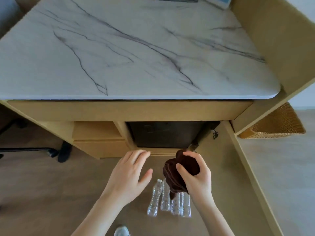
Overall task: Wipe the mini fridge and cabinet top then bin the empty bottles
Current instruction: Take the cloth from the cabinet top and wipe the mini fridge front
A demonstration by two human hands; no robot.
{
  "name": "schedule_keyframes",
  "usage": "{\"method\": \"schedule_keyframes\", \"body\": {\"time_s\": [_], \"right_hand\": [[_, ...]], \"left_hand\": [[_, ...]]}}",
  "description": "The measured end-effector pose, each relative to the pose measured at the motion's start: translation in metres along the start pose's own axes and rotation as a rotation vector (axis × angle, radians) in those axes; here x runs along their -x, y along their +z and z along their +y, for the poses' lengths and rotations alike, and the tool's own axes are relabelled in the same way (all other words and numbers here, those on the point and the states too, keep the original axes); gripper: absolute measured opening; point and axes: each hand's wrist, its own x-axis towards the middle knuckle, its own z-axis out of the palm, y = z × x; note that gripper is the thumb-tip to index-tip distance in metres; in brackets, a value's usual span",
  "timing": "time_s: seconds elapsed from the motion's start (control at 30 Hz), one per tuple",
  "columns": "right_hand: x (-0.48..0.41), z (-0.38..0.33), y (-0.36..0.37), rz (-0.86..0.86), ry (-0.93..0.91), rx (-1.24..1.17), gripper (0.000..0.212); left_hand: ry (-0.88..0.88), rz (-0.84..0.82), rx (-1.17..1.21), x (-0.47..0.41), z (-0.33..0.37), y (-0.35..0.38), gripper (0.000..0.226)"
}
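While right hand (196, 174) grips one cloth (177, 174), four bottles (168, 200) lie below.

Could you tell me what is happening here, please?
A person stands at a marble-topped cabinet with a black mini fridge in its open recess. The right hand grips a bunched brown cloth; the left hand is open and empty. Clear plastic bottles lie on the floor, not yet binned.
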Motion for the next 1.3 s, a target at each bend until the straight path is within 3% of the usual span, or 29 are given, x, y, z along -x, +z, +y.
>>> {"method": "schedule_keyframes", "body": {"time_s": [0.3, 0.47, 0.63, 0.73, 0.87, 1.0, 1.1, 1.3], "right_hand": [[-0.115, 0.193, 0.074, 0.037, -0.071, -0.083, 0.038], [-0.170, 0.251, 0.094, 0.056, -0.231, -0.148, 0.037], [-0.189, 0.258, 0.096, 0.041, -0.430, -0.189, 0.035], [-0.186, 0.246, 0.093, 0.048, -0.477, -0.220, 0.032], [-0.183, 0.225, 0.091, 0.082, -0.504, -0.239, 0.031], [-0.189, 0.203, 0.093, 0.128, -0.624, -0.241, 0.031], [-0.203, 0.194, 0.100, 0.137, -0.781, -0.259, 0.032], [-0.230, 0.186, 0.131, 0.150, -1.015, -0.165, 0.038]], "left_hand": [[0.146, 0.052, -0.125, -0.062, -0.117, 0.213, 0.048], [0.326, 0.119, -0.226, -0.104, -0.172, 0.277, 0.053], [0.363, 0.245, -0.173, -0.122, -0.173, 0.288, 0.058], [0.377, 0.318, -0.026, -0.123, -0.163, 0.281, 0.063], [0.395, 0.393, -0.034, -0.130, -0.145, 0.258, 0.057], [0.489, 0.673, -0.087, -0.157, -0.149, 0.228, 0.052], [0.453, 0.822, -0.191, -0.178, -0.162, 0.209, 0.068], [0.242, 0.765, -0.325, -0.190, -0.189, 0.213, 0.099]]}}
